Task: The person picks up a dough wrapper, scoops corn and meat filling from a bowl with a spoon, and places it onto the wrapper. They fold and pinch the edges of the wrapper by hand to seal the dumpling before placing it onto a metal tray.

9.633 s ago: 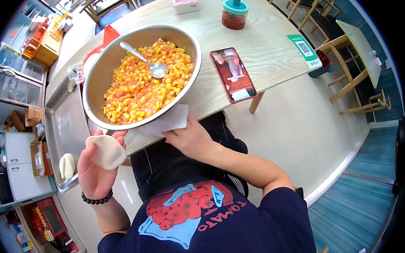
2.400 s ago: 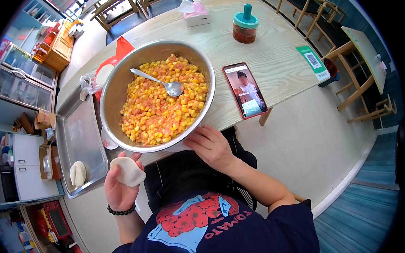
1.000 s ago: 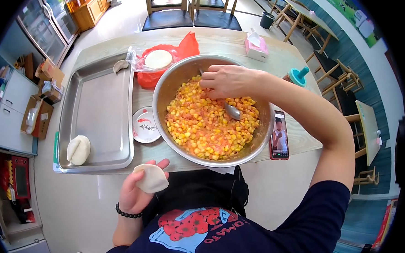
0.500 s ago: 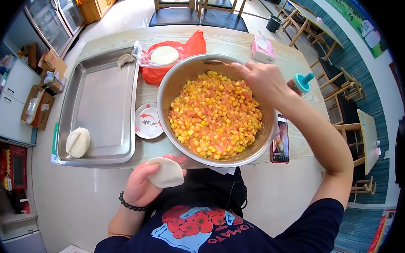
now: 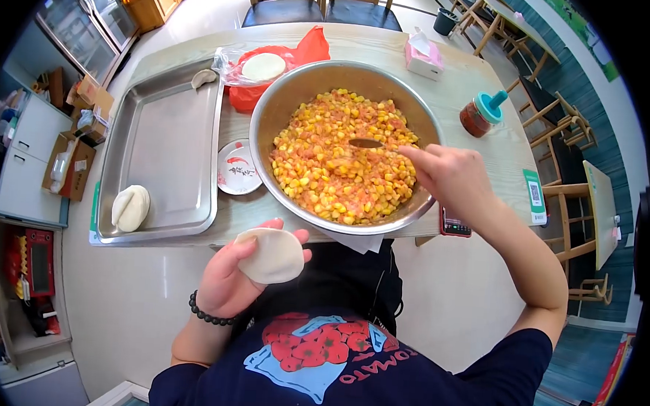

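Observation:
My left hand [image 5: 225,282] cradles a round white dough wrapper [image 5: 274,258] in front of the table edge, thumb pressed on its face. In my right hand [image 5: 455,174] is a small spoon [image 5: 365,143], gripped by its handle, its dark tip over the filling. That filling [image 5: 326,177], yellow corn kernels mixed with pinkish minced meat, lies in a large steel bowl [image 5: 346,73]. Whether the spoon carries any filling I cannot make out.
Left of the bowl is a steel tray [image 5: 165,158] with folded dumplings [image 5: 130,208] at its near-left corner and another piece [image 5: 203,78] at the top. Around are a small plate [image 5: 238,167], stacked wrappers [image 5: 264,67] on red plastic, a lidded jar [image 5: 480,115], tissues [image 5: 424,59] and a phone [image 5: 455,223].
My right hand has come from the bowl's far rim down to its right side, and the spoon now shows above the filling. My left hand still holds the wrapper, tilted a little more open.

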`<move>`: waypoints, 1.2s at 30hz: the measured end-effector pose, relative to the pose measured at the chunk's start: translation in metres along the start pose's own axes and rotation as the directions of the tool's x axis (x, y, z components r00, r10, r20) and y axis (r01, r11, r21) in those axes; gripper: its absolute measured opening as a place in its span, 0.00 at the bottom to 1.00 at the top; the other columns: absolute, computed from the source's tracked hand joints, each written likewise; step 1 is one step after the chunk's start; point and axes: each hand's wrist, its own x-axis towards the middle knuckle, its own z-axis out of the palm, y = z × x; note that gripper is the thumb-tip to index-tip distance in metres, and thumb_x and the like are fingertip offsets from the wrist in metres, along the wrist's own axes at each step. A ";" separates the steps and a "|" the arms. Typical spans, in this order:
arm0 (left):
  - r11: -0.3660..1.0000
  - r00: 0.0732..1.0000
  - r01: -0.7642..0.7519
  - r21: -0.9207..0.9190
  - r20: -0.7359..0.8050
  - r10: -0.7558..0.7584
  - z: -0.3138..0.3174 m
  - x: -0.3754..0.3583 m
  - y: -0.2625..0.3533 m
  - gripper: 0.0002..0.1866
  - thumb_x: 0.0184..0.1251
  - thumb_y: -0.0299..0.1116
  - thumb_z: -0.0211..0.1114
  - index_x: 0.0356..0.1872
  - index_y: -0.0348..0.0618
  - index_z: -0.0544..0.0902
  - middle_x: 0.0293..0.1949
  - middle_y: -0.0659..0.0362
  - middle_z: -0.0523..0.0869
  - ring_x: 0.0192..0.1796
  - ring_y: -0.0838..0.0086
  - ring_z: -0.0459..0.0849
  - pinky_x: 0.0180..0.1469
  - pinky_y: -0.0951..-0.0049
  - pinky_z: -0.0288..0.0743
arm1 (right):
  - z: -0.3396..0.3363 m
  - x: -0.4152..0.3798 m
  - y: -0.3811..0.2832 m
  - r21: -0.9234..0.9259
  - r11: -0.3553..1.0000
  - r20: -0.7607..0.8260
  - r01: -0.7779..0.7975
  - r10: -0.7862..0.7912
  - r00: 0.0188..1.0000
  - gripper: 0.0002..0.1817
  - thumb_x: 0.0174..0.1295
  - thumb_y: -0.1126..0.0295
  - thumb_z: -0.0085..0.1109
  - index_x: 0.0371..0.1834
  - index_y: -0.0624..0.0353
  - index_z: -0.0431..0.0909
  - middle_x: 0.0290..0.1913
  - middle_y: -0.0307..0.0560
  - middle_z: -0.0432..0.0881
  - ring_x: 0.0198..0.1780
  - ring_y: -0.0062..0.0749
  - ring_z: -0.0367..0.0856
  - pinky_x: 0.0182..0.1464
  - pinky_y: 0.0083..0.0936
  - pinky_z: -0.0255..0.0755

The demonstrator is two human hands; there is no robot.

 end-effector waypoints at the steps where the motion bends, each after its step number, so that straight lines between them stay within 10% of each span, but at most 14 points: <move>1: 1.000 1.000 0.012 -0.008 0.000 -0.012 0.004 -0.001 0.000 0.24 0.70 0.39 0.50 0.62 0.35 0.64 0.63 0.38 0.66 0.64 0.47 0.68 0.67 0.54 0.58 | 0.000 0.003 -0.001 0.005 0.998 0.089 -0.060 0.060 0.994 0.13 0.54 0.72 0.58 0.44 0.50 0.81 0.27 0.42 0.82 0.25 0.38 0.80 0.27 0.30 0.74; 5: 1.000 0.999 0.019 -0.010 -0.031 -0.019 0.012 -0.006 -0.003 0.26 0.72 0.40 0.47 0.65 0.35 0.60 0.64 0.39 0.66 0.67 0.51 0.65 0.69 0.57 0.56 | -0.008 0.004 -0.020 0.184 0.975 0.282 -0.124 0.069 0.957 0.15 0.56 0.68 0.55 0.46 0.48 0.83 0.26 0.47 0.82 0.28 0.37 0.82 0.33 0.33 0.76; 14: 0.984 0.994 0.032 0.173 -0.105 -0.014 0.018 -0.016 0.000 0.27 0.73 0.41 0.48 0.67 0.37 0.57 0.66 0.42 0.63 0.68 0.54 0.64 0.68 0.58 0.60 | -0.024 -0.018 -0.050 0.369 0.929 0.178 0.012 -0.084 0.980 0.14 0.55 0.69 0.57 0.44 0.50 0.83 0.24 0.46 0.82 0.26 0.36 0.82 0.30 0.30 0.76; 18: 0.992 0.993 0.056 0.113 -0.113 -0.043 0.026 -0.019 0.006 0.27 0.73 0.42 0.47 0.67 0.41 0.57 0.66 0.43 0.63 0.68 0.54 0.64 0.68 0.58 0.61 | -0.023 -0.002 -0.029 0.688 0.620 0.454 -0.377 0.037 0.890 0.16 0.57 0.72 0.51 0.46 0.54 0.84 0.20 0.45 0.78 0.19 0.24 0.74 0.24 0.22 0.68; 20: 0.992 0.995 0.054 0.115 -0.089 -0.044 0.035 -0.015 0.013 0.27 0.73 0.42 0.47 0.68 0.42 0.57 0.66 0.44 0.64 0.68 0.53 0.64 0.68 0.58 0.61 | -0.027 0.006 -0.020 0.621 0.195 0.759 -0.759 0.091 0.644 0.16 0.59 0.71 0.51 0.48 0.58 0.82 0.17 0.37 0.72 0.17 0.15 0.65 0.19 0.15 0.58; 24: 0.995 0.995 0.070 0.066 -0.075 -0.065 0.052 0.016 0.023 0.27 0.75 0.43 0.43 0.67 0.38 0.57 0.65 0.46 0.65 0.68 0.56 0.64 0.69 0.58 0.60 | -0.033 0.009 -0.003 0.715 0.043 0.680 -0.698 0.190 0.708 0.16 0.62 0.73 0.51 0.51 0.64 0.79 0.15 0.31 0.67 0.15 0.09 0.59 0.16 0.10 0.49; 30: 0.998 0.998 -0.054 0.033 -0.040 0.055 0.066 0.040 0.027 0.26 0.74 0.40 0.44 0.65 0.33 0.60 0.65 0.48 0.66 0.68 0.60 0.65 0.70 0.60 0.56 | -0.028 0.006 0.007 0.829 0.230 0.460 -0.510 0.240 0.855 0.15 0.61 0.72 0.53 0.50 0.64 0.80 0.16 0.31 0.68 0.18 0.10 0.62 0.19 0.11 0.54; 32: 0.997 0.997 -0.062 0.047 -0.035 0.064 0.060 0.026 0.034 0.26 0.74 0.40 0.44 0.66 0.34 0.59 0.66 0.47 0.66 0.68 0.58 0.64 0.71 0.59 0.56 | -0.011 0.011 0.006 0.659 0.618 0.403 -0.429 0.191 0.895 0.14 0.60 0.72 0.54 0.47 0.63 0.81 0.18 0.35 0.72 0.20 0.12 0.65 0.22 0.13 0.60; 36: 0.985 0.979 -0.171 0.003 -0.115 0.170 0.048 0.004 0.040 0.25 0.74 0.40 0.44 0.66 0.36 0.59 0.67 0.45 0.63 0.69 0.53 0.61 0.71 0.58 0.55 | 0.015 0.021 -0.025 0.507 0.825 0.230 -0.248 0.148 0.962 0.14 0.54 0.70 0.55 0.42 0.53 0.84 0.33 0.53 0.84 0.34 0.39 0.83 0.42 0.30 0.76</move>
